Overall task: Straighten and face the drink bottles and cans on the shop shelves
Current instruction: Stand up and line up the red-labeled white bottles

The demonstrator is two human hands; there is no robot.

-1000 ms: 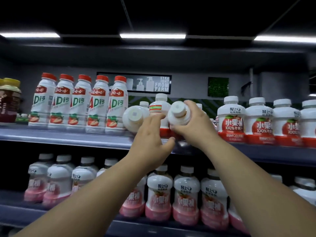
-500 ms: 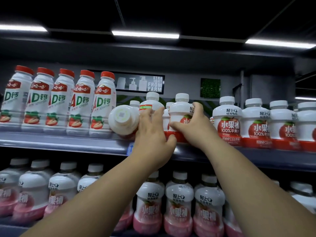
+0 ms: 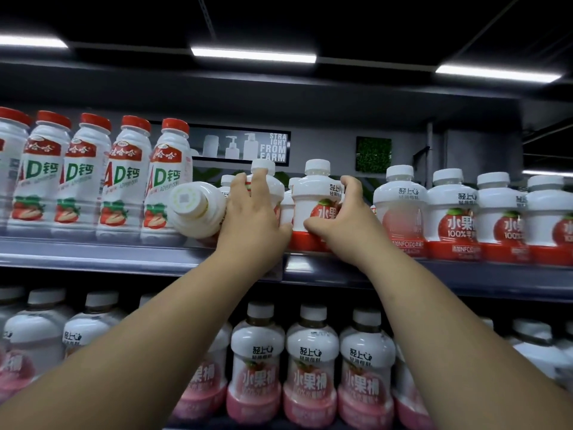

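On the upper shelf (image 3: 93, 256) my right hand (image 3: 338, 225) grips an upright white bottle with a red apple label (image 3: 313, 197), label facing me. My left hand (image 3: 251, 218) reaches past a white bottle lying on its side (image 3: 195, 212), cap end toward me, and its fingers curl on an upright white bottle (image 3: 266, 178) behind it. To the right stands a row of matching apple bottles (image 3: 452, 212). Left of the tipped bottle stand several red-capped AD milk bottles (image 3: 124, 178).
The lower shelf holds a row of white bottles with pink bases (image 3: 310, 367) under my forearms. A dark sign with white lettering (image 3: 273, 147) hangs on the back wall. Ceiling strip lights (image 3: 252, 54) run above the shelf top.
The bottle in my right hand went from tipped toward me to standing upright on the shelf. My left hand moved up and back onto the rear bottle. The view shifted closer.
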